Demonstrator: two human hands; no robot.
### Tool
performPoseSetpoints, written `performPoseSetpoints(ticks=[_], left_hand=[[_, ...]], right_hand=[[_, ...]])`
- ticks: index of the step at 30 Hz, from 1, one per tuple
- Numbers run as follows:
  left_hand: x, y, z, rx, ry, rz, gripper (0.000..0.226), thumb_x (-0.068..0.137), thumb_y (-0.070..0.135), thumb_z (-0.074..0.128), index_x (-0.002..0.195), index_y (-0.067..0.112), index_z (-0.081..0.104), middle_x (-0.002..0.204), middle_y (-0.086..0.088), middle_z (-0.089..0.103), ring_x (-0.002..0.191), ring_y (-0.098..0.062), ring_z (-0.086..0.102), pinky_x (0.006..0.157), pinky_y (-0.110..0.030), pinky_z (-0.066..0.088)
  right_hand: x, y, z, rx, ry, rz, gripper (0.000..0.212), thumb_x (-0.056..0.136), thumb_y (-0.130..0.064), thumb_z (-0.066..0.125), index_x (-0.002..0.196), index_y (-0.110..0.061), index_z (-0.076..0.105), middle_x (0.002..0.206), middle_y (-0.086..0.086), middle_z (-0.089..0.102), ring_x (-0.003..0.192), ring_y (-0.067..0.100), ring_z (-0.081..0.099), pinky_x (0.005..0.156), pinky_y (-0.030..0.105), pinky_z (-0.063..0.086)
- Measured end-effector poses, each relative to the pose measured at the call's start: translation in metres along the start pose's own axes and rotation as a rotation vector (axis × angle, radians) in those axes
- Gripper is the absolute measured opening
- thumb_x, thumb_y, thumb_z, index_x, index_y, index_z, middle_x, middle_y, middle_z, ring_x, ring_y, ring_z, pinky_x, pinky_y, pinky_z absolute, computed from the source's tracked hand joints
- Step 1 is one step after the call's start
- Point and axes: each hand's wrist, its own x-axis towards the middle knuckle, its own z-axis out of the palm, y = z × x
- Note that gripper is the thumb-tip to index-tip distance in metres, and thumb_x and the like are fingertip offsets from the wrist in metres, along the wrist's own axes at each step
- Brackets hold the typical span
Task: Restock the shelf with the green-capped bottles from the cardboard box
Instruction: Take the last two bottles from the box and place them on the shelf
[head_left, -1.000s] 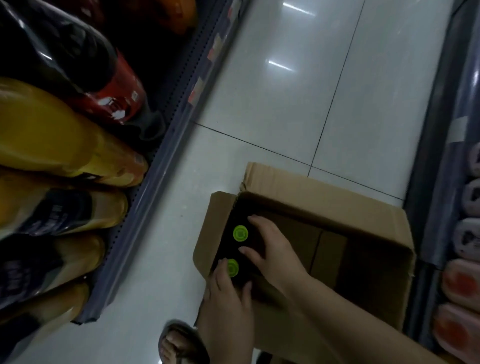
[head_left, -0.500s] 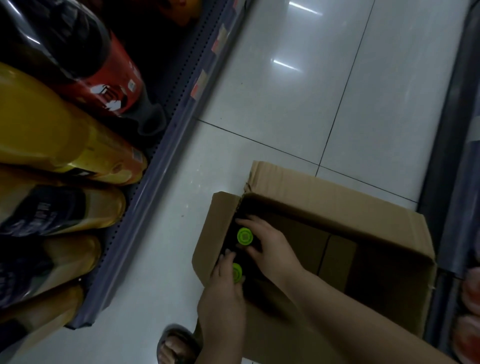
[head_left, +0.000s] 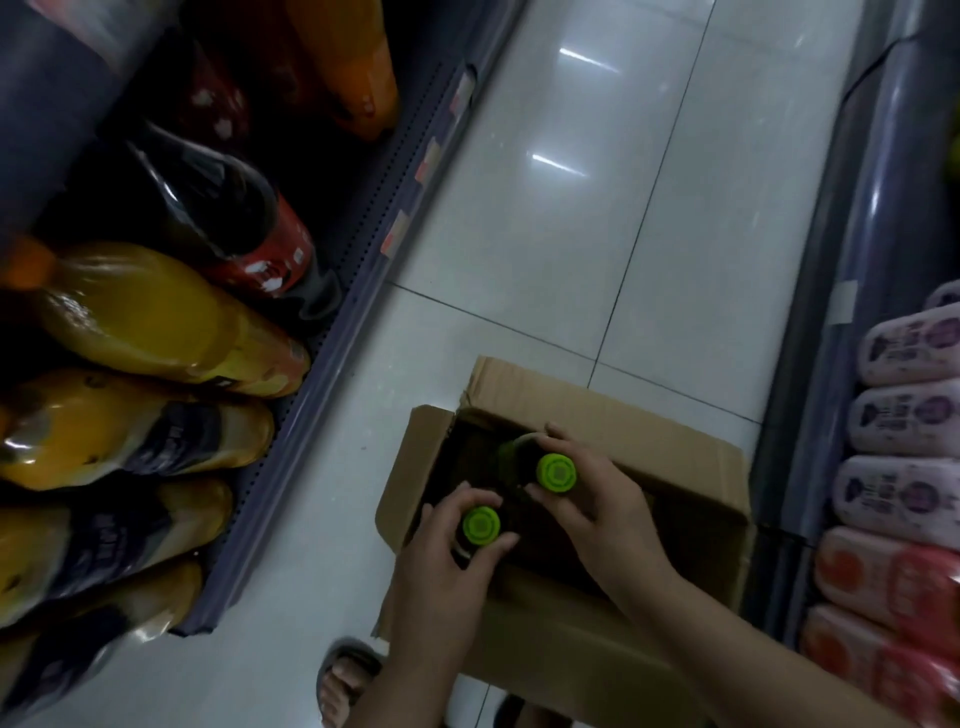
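- Two dark bottles with round bright-green screw caps stood upright at the left end of the open brown cardboard box (head_left: 613, 415), which sat on the pale glossy tiled floor (head_left: 545, 234).
- The left hand (head_left: 441, 577) was closed around the neck of the nearer green-capped bottle (head_left: 481, 525), thumb and fingers wrapped just under its cap.
- The right hand (head_left: 597, 514) was clamped likewise on the farther green-capped bottle (head_left: 556, 472), whose dark shoulder showed above the box's rim.
- The bottles looked full, so probably fairly heavy for a neck grip; whether they were glass or plastic could not be told.
- The ridged caps likely gave good purchase, but a smooth body could slip, so a hold under the cap's collar, or lower round the body once clear of the box, seemed safest.
- The rest of the box looked dark and seemingly empty, so nothing crowded the lift; the raised left flap (head_left: 410, 467) stood close beside the left hand and could catch a bottle swung outward.
- The grey shelf edge (head_left: 332, 364) on the left carried large yellow-orange bottles (head_left: 156, 317) and a dark cola bottle with a red label (head_left: 234, 218), packed closely; no free gap for new stock was visible.
- A sandalled foot (head_left: 345, 680) rested just beside the box.
- Pink and red packets (head_left: 909, 493) lined a fixture on the right, well apart from the hands.
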Motion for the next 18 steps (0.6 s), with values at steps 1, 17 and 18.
performPoseSetpoints(ticks=[1, 17, 18], left_hand=[[-0.004, 0.011, -0.002, -0.01, -0.016, 0.019, 0.034, 0.076, 0.033, 0.075, 0.101, 0.049, 0.059, 0.137, 0.024, 0.047, 0.139, -0.015, 0.034, 0.11, -0.045, 0.036], [-0.189, 0.288, -0.073, -0.195, -0.366, 0.519, 0.029, 0.076, 0.016, 0.075, 0.1, 0.029, 0.065, 0.095, 0.016, 0.066, 0.091, -0.003, 0.063, 0.074, -0.017, 0.051], [-0.209, 0.307, -0.079, -0.185, -0.376, 0.566, 0.029, 0.076, 0.02, 0.075, 0.1, 0.031, 0.065, 0.097, 0.016, 0.066, 0.093, -0.003, 0.063, 0.075, -0.016, 0.051]], right_hand=[[-0.005, -0.008, -0.01, 0.014, 0.023, -0.002, 0.047, 0.082, -0.02, 0.07, 0.123, -0.035, 0.056, 0.139, -0.018, 0.049, 0.134, -0.001, 0.039, 0.111, 0.034, 0.038], [-0.197, -0.242, -0.222, 0.187, 0.587, -0.171, 0.024, 0.083, -0.036, 0.062, 0.107, -0.036, 0.062, 0.109, -0.004, 0.065, 0.107, 0.02, 0.061, 0.091, 0.044, 0.05], [-0.214, -0.262, -0.234, 0.192, 0.635, -0.186, 0.023, 0.084, -0.038, 0.061, 0.107, -0.038, 0.061, 0.107, -0.003, 0.065, 0.105, 0.02, 0.061, 0.09, 0.043, 0.05]])
